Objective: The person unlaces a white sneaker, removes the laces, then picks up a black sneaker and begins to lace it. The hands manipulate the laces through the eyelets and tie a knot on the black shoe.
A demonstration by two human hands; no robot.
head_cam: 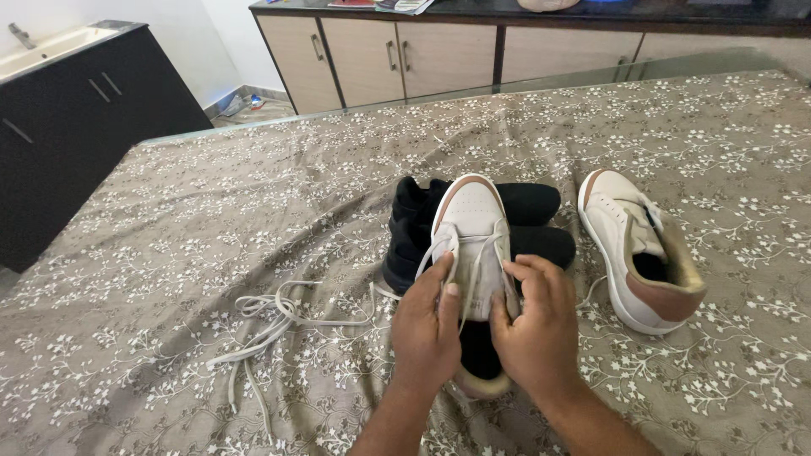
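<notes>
A pair of black shoes [528, 224] lies at centre on the floral brown bedspread [211, 219]. At three o'clock a second white sneaker [638, 253] rests on its side. A loose white lace [270, 325] trails at eight o'clock. Beige cabinets [439, 55] stand at twelve, a dark cabinet [76, 127] at ten.

Two white sneakers [473, 236] [642, 249], two black shoes [414, 236] [528, 203], one loose white lace [279, 317], two hands [427, 325] [536, 325]
</notes>
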